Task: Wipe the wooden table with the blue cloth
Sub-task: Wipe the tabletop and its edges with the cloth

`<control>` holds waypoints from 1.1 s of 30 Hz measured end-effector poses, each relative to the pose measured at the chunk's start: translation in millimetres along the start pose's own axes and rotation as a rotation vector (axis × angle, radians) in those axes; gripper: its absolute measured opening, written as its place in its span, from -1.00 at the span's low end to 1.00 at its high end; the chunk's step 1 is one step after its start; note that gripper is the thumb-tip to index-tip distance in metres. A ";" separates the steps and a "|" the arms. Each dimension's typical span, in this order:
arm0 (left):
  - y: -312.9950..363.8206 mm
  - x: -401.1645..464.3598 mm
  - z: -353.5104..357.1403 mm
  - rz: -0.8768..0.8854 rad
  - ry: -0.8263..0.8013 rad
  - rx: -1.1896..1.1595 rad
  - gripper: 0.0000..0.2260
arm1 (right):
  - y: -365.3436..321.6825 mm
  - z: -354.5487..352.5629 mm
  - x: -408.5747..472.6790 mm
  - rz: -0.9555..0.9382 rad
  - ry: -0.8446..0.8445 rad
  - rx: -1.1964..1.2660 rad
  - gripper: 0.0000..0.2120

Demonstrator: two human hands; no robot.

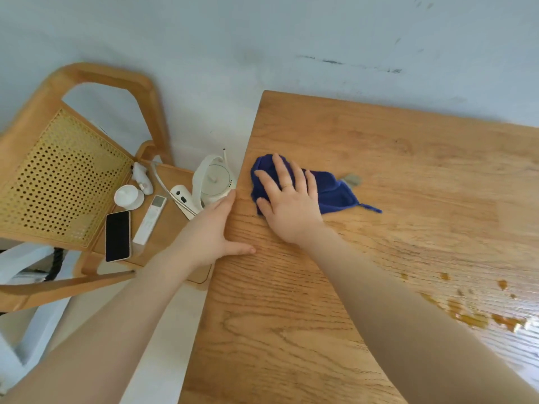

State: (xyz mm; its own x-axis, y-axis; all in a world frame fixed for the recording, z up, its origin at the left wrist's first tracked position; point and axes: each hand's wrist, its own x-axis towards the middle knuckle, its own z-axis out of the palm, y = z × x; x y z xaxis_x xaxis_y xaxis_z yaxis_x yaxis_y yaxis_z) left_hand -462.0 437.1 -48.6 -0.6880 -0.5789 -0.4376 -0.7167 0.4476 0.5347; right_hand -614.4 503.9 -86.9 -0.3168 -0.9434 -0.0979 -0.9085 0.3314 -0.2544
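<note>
The blue cloth (pixel 335 193) lies crumpled near the left edge of the wooden table (pixel 408 158). My right hand (pixel 287 205) presses flat on the cloth's left part with fingers spread, a ring on one finger. My left hand (pixel 213 231) grips the table's left edge, thumb resting on top and fingers down over the side. A small grey scrap (pixel 351 179) lies just beyond the cloth. Orange-brown crumbs (pixel 478 316) are scattered over the table's right front part.
A wooden chair with a cane back (pixel 58 176) stands left of the table. On its seat lie a black phone (pixel 117 236), a white remote (pixel 149 220), a white kettle (pixel 214 182) and other small white items. A pale wall (pixel 262 39) runs behind.
</note>
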 end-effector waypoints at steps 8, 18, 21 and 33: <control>-31.6 -0.6 -16.7 0.045 0.078 -0.162 0.03 | -11.1 -5.4 40.9 -0.131 -0.012 -0.023 -0.54; -31.6 -5.4 -10.0 0.122 0.056 -0.030 -0.07 | -31.1 7.6 -9.4 -0.155 0.007 -0.042 -0.47; -25.7 -5.1 -7.4 0.133 0.040 -0.040 -0.07 | -15.4 2.4 -9.8 -0.246 -0.044 -0.063 -0.49; -18.1 10.2 -10.5 0.063 -0.136 0.011 -0.01 | -19.5 7.6 -19.3 0.014 0.051 -0.040 -0.53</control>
State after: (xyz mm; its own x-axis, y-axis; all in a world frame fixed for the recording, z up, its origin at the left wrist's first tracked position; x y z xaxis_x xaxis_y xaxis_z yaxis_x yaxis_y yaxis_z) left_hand -454.9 415.9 -55.2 -0.7402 -0.4523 -0.4975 -0.6723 0.4880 0.5566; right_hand -588.4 515.7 -87.3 -0.3420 -0.9383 -0.0515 -0.9137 0.3448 -0.2149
